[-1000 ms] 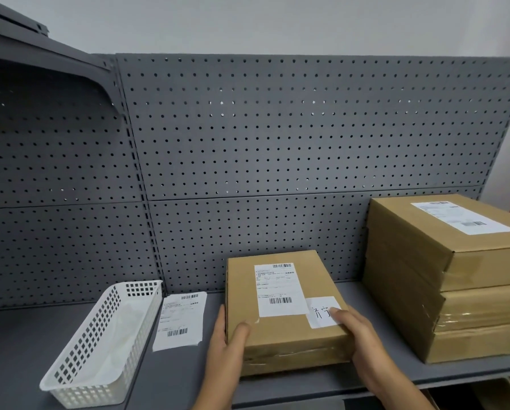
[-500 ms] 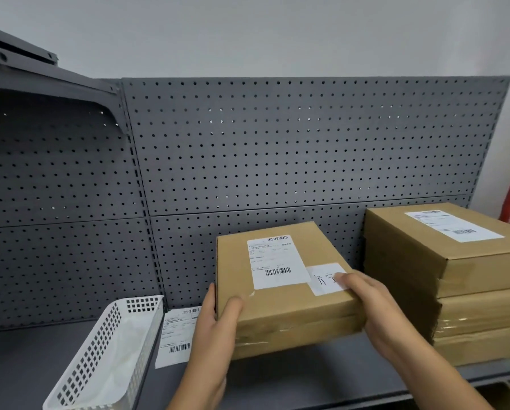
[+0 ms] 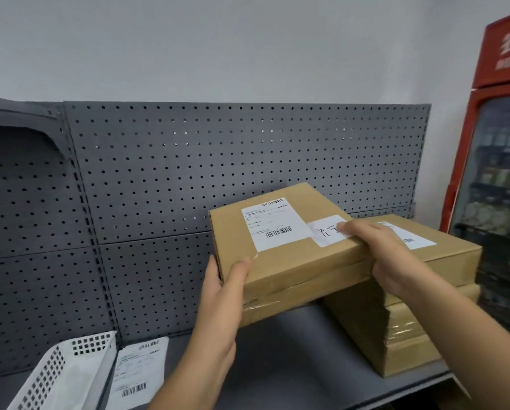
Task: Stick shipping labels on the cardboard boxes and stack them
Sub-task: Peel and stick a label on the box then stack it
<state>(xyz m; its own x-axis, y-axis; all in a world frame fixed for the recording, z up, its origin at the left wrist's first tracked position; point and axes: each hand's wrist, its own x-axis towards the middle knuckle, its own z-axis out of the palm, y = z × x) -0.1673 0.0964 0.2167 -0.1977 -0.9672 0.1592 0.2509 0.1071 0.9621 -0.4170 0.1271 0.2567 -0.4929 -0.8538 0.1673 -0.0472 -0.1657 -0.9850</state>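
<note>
Stack of boxes (image 3: pixel 410 344) sits just below our right hand (image 3: pixel 389 255); the labelled box (image 3: pixel 292 261) is up in the air between both hands, tilted. Left hand (image 3: pixel 221 297) grips its near corner, right hand clamps the right edge. Set it down skewed and it could overhang and slide off.

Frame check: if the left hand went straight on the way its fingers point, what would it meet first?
Probably the grey perforated metal back panel: the left hand, gripping the labelled brown cardboard box, points forward at it; nothing shows between, though depth is unclear.
</note>
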